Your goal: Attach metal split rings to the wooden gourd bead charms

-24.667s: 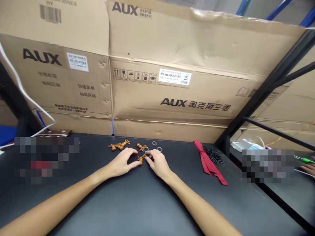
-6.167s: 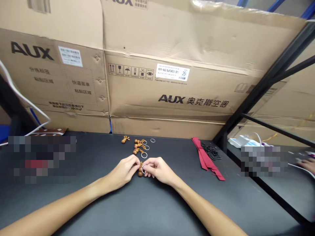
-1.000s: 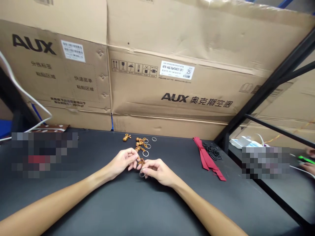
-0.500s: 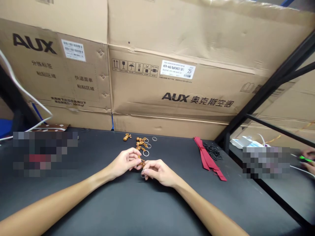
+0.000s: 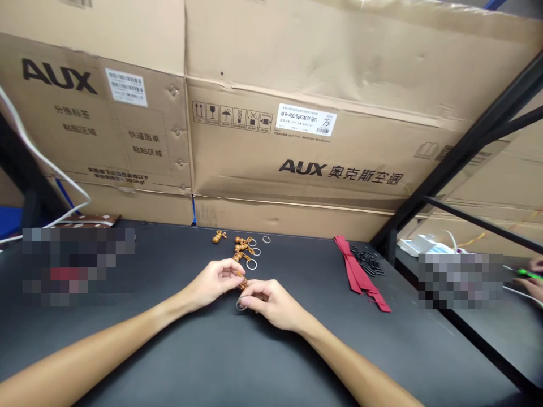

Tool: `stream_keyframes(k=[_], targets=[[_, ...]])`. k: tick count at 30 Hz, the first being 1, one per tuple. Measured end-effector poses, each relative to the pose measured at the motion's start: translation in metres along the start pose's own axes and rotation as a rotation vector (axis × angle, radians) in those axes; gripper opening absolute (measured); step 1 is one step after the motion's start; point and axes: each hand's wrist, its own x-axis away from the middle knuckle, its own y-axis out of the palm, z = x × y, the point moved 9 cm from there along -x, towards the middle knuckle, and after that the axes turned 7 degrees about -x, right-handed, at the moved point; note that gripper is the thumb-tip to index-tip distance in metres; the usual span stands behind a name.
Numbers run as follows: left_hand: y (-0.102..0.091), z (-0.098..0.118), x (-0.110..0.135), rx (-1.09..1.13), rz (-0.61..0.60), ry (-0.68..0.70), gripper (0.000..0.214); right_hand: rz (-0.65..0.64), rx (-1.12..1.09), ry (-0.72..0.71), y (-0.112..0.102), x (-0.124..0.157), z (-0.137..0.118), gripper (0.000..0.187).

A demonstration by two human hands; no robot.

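Over the black table my left hand (image 5: pixel 221 278) pinches the cord of a small gourd charm (image 5: pixel 242 284), brown and beaded, partly hidden by the fingers. My right hand (image 5: pixel 268 299) is closed on a metal key ring (image 5: pixel 241 305), which hangs below its fingertips. The two hands almost touch. Just beyond them lie several gourd keychains (image 5: pixel 240 247), each with an orange cord and a ring. One gourd charm without a visible ring (image 5: pixel 219 237) rests to their left, and a loose key ring (image 5: pixel 266 239) to their right.
Red ribbon strips (image 5: pixel 360 274) and a pile of black pieces (image 5: pixel 368 261) lie at the right. Cardboard boxes (image 5: pixel 297 209) stand behind the table (image 5: pixel 237 362). A black metal frame (image 5: pixel 424 181) rises at the right; another person's hand (image 5: pixel 535 285) works beyond it.
My right hand has shifted slightly left and down with the key ring. My left hand has barely moved. The other person's hand at far right has shifted a little.
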Motion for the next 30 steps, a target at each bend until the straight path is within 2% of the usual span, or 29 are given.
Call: stream_keyframes(k=[5, 9, 11, 15, 24, 30], targets=[[0.0, 0.003, 0.0, -0.03, -0.009, 0.038, 0.018, 0.025, 0.021, -0.036, -0.009, 0.0, -0.005, 0.02], [0.002, 0.001, -0.001, 0.001, -0.022, 0.044, 0.017, 0.19, -0.024, -0.025, -0.033, -0.001, -0.001, 0.024], [0.003, 0.001, -0.001, -0.002, -0.032, 0.041, 0.017, 0.232, -0.061, 0.014, -0.038, -0.002, 0.005, 0.027], [0.005, 0.0, 0.0, -0.016, -0.048, 0.032, 0.018, 0.279, -0.058, 0.039, -0.037, -0.002, 0.01, 0.028], [0.003, -0.002, 0.002, -0.03, -0.001, 0.031, 0.019, 0.401, -0.082, -0.029, -0.036, 0.003, 0.008, 0.032], [0.002, -0.001, 0.003, -0.04, 0.012, 0.039, 0.018, 0.433, -0.022, -0.087, -0.037, 0.006, 0.004, 0.026]])
